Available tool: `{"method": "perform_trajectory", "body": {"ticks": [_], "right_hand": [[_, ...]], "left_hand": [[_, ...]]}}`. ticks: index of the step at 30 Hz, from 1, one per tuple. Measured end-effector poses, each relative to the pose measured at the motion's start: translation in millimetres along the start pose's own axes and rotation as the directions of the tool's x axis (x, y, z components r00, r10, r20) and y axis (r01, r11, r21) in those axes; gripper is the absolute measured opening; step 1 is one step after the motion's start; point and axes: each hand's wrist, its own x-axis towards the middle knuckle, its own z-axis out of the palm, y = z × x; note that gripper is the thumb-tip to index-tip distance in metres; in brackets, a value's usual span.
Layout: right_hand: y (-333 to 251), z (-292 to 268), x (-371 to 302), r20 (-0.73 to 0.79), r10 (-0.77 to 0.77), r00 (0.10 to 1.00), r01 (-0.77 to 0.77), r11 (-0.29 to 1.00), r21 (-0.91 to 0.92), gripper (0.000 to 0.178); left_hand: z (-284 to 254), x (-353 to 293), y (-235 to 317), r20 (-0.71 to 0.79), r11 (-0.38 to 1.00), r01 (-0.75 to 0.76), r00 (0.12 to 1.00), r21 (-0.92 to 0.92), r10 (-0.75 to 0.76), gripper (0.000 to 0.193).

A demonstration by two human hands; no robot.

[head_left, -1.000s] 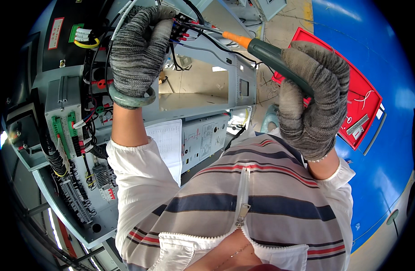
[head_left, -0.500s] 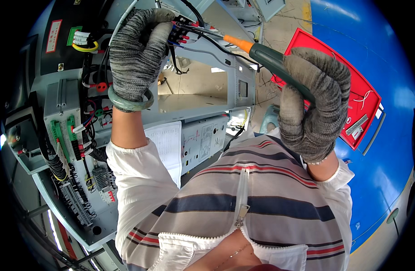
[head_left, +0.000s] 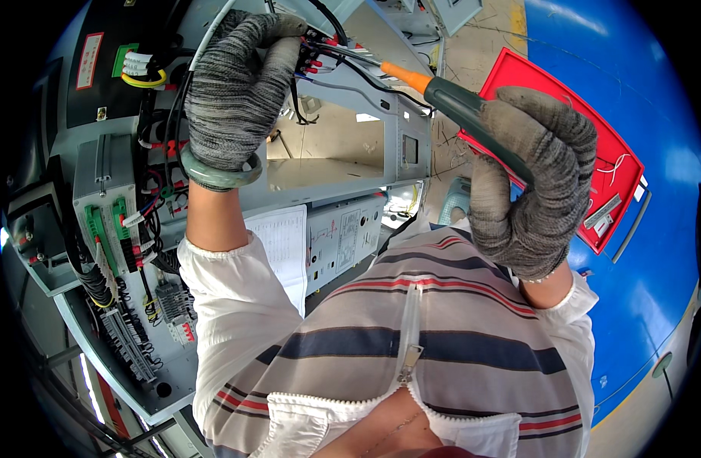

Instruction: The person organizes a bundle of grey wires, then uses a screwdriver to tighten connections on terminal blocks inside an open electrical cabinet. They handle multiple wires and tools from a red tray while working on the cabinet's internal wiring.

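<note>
My right hand (head_left: 533,183), in a grey knit glove, is wrapped round the handle of a screwdriver (head_left: 461,107) with an orange and dark green grip. Its thin shaft runs left to a black terminal block (head_left: 314,52) with red-sleeved wires. Just left of that block is my left hand (head_left: 236,91), gloved too, its thumb and fingers curled together at the block's edge. What they pinch is hidden behind the glove. Thin black wires (head_left: 362,72) run from the block under the screwdriver shaft.
Around my left arm stands a grey metal cabinet (head_left: 320,191) with wired modules (head_left: 106,183) and cable bundles. A printed sheet (head_left: 282,248) lies on its panel. To the right, a red tray (head_left: 613,172) with small bits rests on a blue surface (head_left: 648,252).
My left hand has shifted slightly up and right against the terminal block. My right hand and the screwdriver have moved a little, the handle slightly rightward and down.
</note>
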Motion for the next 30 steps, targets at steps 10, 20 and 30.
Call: {"method": "perform_trajectory", "body": {"ticks": [10, 20, 30], "right_hand": [[-0.8, -2.9, -8.7, 0.056, 0.199, 0.978, -0.199, 0.98, -0.001, 0.032], [-0.6, 6.0, -9.2, -0.025, 0.102, 0.994, -0.104, 0.99, -0.093, 0.047], [-12.3, 8.4, -1.4, -0.053, 0.082, 0.995, -0.088, 0.988, -0.123, 0.052]], "left_hand": [[1.2, -10.6, -2.7, 0.02, 0.987, 0.041, 0.999, -0.155, -0.038, 0.021], [7.3, -17.8, -3.0, -0.047, 0.992, -0.057, 0.997, 0.116, 0.063, 0.028], [6.6, -14.5, -5.5, -0.13, 0.951, -0.191, 0.965, 0.244, 0.227, 0.026]]}}
